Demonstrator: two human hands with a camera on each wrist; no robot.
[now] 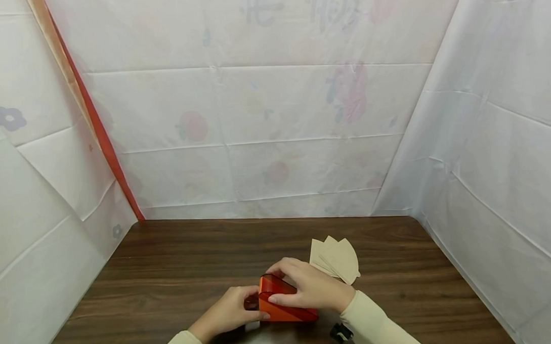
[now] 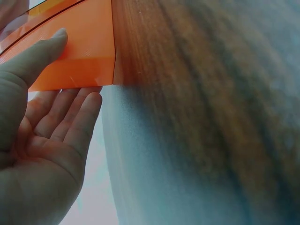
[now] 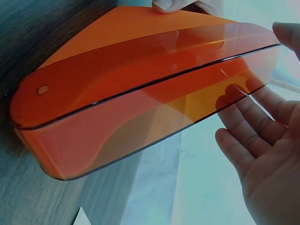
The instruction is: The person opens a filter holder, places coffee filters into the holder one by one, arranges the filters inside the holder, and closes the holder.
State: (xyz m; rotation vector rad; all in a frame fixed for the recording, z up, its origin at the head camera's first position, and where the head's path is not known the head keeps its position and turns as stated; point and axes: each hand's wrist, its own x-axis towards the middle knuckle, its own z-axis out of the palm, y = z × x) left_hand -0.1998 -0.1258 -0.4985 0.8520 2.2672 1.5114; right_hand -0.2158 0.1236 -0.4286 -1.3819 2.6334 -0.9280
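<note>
An orange box with a see-through red-orange cover (image 3: 140, 79) stands on the table, wedge-shaped with a sloping rounded top; it looks like a holder for paper coffee filters. My left hand (image 1: 230, 309) grips its left end, thumb flat on the orange front (image 2: 89, 42) and fingers under the edge in the left wrist view. From above, my right hand (image 1: 313, 283) holds the upper part of the cover, thumb on the near side and fingers on the far side. Through the clear cover, some of the right fingers (image 3: 255, 108) show.
Several tan fan-shaped paper filters (image 1: 338, 261) lie spread beyond the right hand. A small black object (image 1: 341, 333) is beside the right sleeve. White printed sheets (image 1: 256, 142) hang behind and on both sides of the brown wooden table (image 1: 192, 256).
</note>
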